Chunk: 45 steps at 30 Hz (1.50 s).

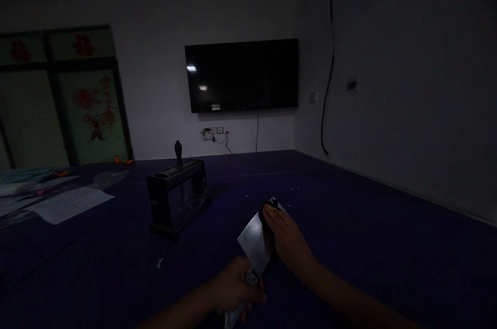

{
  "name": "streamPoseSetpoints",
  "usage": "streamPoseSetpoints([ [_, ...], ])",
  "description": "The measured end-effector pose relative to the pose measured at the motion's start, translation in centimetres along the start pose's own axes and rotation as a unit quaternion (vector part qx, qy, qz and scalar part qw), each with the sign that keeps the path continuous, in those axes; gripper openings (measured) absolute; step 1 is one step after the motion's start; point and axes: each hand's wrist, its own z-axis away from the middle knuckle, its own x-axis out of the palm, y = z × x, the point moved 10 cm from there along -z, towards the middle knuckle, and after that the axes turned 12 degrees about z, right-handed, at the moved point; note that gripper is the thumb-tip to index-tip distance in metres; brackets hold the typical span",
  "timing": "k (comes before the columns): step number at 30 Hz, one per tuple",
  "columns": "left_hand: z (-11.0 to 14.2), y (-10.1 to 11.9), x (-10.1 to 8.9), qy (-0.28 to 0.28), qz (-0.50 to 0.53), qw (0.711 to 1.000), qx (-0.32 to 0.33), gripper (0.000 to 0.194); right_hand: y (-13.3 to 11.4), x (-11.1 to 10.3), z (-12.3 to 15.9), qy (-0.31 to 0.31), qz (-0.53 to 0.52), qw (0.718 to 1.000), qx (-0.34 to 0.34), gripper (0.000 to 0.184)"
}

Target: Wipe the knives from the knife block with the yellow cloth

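My left hand [236, 285] is wrapped round the handle of a cleaver [254, 240], whose broad shiny blade points up and away from me. Against the far part of the blade, my right hand [289, 241] presses a small dark pad [265, 211] with a bit of yellow on it. Dim light leaves the pad's exact kind unclear, and the fingers hide much of it. To the left stands a black knife stand [158, 205] with clear sides. A single dark handle [178, 152] sticks up from its top.
Written paper sheets [72, 205] and plastic wrapping lie on the dark blue surface [116, 277] at left. White scraps [159, 263] are scattered about. Small orange things [123, 161] sit near the door. A television [243, 75] hangs on the far wall; a cable [328, 86] runs down the right wall.
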Motion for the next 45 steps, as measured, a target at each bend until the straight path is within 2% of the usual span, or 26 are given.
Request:
streamPoseSetpoints([
  [4, 0.0, 0.1, 0.0, 0.003, -0.001, 1.000, -0.009, 0.018, -0.6, -0.2, 0.3, -0.002, 0.007, 1.000, -0.014, 0.068],
  [12, -0.1, 0.5, 0.0, 0.013, 0.014, 1.000, 0.007, 0.022, -2.0, -2.0, 0.4, 0.018, -0.013, 0.997, -0.072, 0.061],
  [19, -0.2, 0.3, 0.1, 0.007, 0.012, 1.000, 0.018, 0.025, -1.5, -2.6, 0.2, 0.032, -0.037, 0.997, -0.055, 0.058],
  [32, 0.0, 0.2, 0.1, -0.010, -0.036, 0.999, -0.007, 0.020, 2.9, -0.7, -0.3, 0.034, -0.046, 0.998, 0.038, 0.065],
  [38, 0.0, 0.3, 0.1, -0.004, -0.037, 0.999, -0.003, 0.021, 2.7, -0.6, -0.3, 0.035, -0.017, 0.999, 0.038, 0.067],
  [45, -0.2, 0.2, -0.1, -0.001, -0.027, 1.000, -0.006, 0.019, 1.4, -0.1, 0.1, 0.017, 0.000, 1.000, 0.001, 0.071],
])
